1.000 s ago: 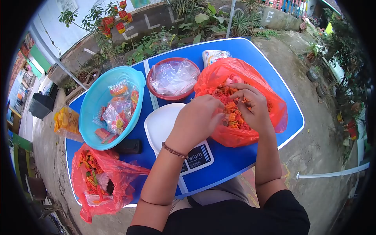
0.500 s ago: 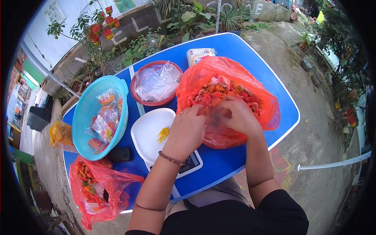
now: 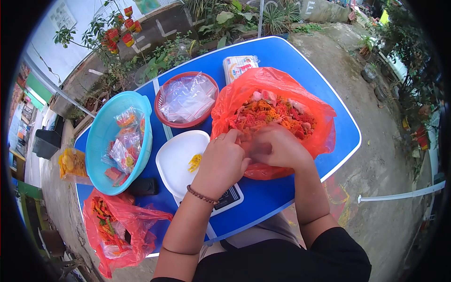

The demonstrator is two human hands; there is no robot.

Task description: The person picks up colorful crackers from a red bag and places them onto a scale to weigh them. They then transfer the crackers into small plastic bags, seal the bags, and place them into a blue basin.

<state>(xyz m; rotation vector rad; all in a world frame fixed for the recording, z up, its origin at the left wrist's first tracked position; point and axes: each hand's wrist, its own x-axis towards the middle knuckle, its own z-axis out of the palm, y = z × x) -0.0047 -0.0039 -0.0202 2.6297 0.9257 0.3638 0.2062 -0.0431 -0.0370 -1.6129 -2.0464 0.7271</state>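
Note:
A large red plastic bag (image 3: 324, 127) stands open on the table, filled with orange, red and pink crinkled snack pieces (image 3: 277, 110). At its near side my left hand (image 3: 224, 162) reaches over the rim with curled fingers; what they hold is hidden. My right hand (image 3: 279, 145) is close beside it over the snacks, its fingertips smeared by motion. Under my left forearm sits a digital scale (image 3: 230, 199) bearing a white square plate (image 3: 176, 152). A few yellow snack pieces (image 3: 195, 162) lie on that plate.
A turquoise basket (image 3: 94, 155) holds several filled clear packets. Behind the plate, a red basket (image 3: 176, 123) contains clear plastic bags (image 3: 188, 96). A smaller red bag (image 3: 141, 221) of snacks rests at the front left, near a black object (image 3: 144, 186). A white pack (image 3: 239, 66) lies at the back.
My right hand has turned and moved slightly left, closer to my left hand. My left hand has shifted a little, with its thumb now showing. The view has tilted slightly.

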